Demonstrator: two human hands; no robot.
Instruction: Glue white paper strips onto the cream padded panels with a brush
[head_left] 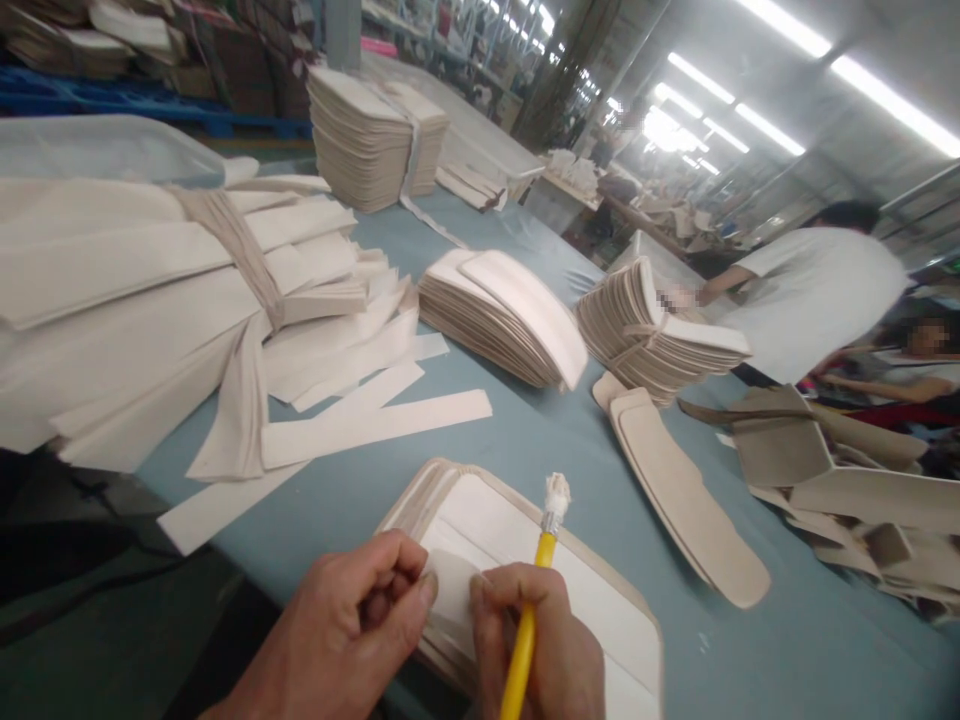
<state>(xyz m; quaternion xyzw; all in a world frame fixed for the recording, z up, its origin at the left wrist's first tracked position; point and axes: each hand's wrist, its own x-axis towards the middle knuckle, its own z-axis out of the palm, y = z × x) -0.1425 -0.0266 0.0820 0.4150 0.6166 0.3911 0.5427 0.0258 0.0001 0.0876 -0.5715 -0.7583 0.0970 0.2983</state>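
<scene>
My left hand [345, 625] is closed in a pinch at the left side of a pale, round-cornered panel [622, 655] with a tan border. My right hand [544, 640] is wrapped round a brush [530, 630] with a yellow handle. Its white, clotted bristles point up and away from me. Between the two hands shows a thin pale piece [452, 585], its left edge at my left thumb and finger; the right thumb and finger are close to its other side. Under the panel are more layers of the same kind, partly covered by my hands.
Beyond my hands lies a stack of curved panels [495, 320]. Tied cream strips [135, 270] spread over the table's left. Tied stacks stand at the back [375, 140] and right [660, 335]. Long tan pieces [686, 500] and folded parts [862, 480] lie right. A person [817, 290] leans nearby.
</scene>
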